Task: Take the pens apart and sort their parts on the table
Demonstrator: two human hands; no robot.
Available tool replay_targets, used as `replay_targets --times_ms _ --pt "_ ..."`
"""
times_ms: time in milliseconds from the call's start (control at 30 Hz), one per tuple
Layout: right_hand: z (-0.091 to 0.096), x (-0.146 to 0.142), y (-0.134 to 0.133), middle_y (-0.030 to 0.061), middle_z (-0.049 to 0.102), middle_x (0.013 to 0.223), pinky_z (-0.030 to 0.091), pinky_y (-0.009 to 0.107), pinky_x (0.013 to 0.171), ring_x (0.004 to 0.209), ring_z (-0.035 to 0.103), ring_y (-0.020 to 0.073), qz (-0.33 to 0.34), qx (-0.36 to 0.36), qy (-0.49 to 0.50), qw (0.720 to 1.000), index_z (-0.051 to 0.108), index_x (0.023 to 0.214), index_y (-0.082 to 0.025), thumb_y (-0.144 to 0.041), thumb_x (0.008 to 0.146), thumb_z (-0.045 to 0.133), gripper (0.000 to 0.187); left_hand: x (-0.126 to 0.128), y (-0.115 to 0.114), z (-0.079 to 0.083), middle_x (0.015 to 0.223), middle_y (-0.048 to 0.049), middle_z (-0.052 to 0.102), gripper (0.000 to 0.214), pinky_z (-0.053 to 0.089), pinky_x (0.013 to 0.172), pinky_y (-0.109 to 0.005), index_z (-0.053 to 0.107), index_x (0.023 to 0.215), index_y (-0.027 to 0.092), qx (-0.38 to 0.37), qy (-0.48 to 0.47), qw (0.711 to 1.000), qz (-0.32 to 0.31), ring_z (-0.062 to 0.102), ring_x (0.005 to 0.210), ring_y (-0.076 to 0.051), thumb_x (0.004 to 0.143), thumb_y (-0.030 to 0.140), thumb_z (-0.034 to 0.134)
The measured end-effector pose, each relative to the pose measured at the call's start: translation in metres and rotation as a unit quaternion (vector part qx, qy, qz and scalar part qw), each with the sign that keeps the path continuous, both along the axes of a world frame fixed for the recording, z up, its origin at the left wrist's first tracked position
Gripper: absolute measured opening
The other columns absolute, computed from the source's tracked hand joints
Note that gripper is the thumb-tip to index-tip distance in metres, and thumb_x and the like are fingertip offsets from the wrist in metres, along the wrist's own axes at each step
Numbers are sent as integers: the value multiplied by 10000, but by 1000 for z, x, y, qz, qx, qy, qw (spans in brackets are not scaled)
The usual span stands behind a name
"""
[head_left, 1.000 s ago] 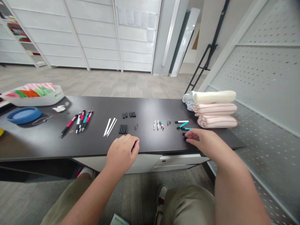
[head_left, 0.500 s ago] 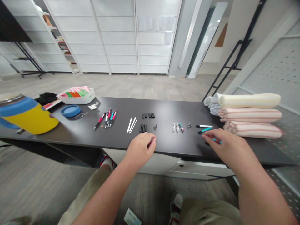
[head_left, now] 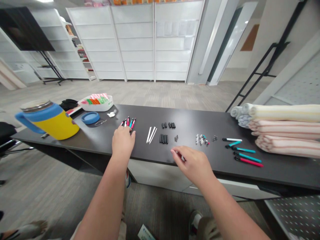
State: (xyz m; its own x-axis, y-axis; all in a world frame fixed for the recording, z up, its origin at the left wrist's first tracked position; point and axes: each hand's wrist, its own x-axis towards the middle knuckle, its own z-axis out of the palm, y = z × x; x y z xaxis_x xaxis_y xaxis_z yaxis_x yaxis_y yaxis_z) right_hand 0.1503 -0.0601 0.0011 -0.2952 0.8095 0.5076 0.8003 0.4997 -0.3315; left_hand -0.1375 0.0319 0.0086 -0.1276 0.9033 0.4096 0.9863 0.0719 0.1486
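Pens (head_left: 133,122) in red, teal and white lie bunched on the desk (head_left: 147,156), their far ends showing beyond your left grip (head_left: 123,141). That grip covers the rest of them; its fingertips are hidden, so I cannot tell whether it has grasped one. Your right grip (head_left: 193,161) is loosely curled at the front edge, thumb and forefinger close together; I cannot tell whether anything sits inside it. To take a single pen well, pinch it round the barrel and ease it sideways from its neighbours before raising it, since they could roll. Then bring it over high, clear of the white rods (head_left: 151,135) and black sleeves (head_left: 163,139); the small metal parts (head_left: 176,138) look easily scattered.
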Motion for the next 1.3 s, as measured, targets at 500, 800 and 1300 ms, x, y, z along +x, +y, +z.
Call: replay_targets --times_ms 500,800,1300 --pt "-1 -34 31 11 781 852 426 273 677 735 707 166 0 -52 34 998 730 1013 -238 -381 1072 497 280 -1 6 -4 1116 -176 693 262 507 924 -458 730 1064 145 2 7 1000 27 631 1038 -358 968 330 572" --pt "0 -22 22 -14 720 732 424 272 652 635 643 150 16 -83 100 991 726 954 -246 -383 1051 517 268 -6 8 -10 997 -105 744 221 510 890 -433 727 996 206 9 -19 1000 -21 650 958 -321 942 402 640" --pt "4 -17 29 -27 642 668 415 284 629 606 590 152 -16 -147 213 966 717 1015 -238 -431 1034 534 267 0 -8 2 992 -79 716 271 499 853 -361 694 1073 186 94 -153 979 -91 644 894 -248 1005 393 533"
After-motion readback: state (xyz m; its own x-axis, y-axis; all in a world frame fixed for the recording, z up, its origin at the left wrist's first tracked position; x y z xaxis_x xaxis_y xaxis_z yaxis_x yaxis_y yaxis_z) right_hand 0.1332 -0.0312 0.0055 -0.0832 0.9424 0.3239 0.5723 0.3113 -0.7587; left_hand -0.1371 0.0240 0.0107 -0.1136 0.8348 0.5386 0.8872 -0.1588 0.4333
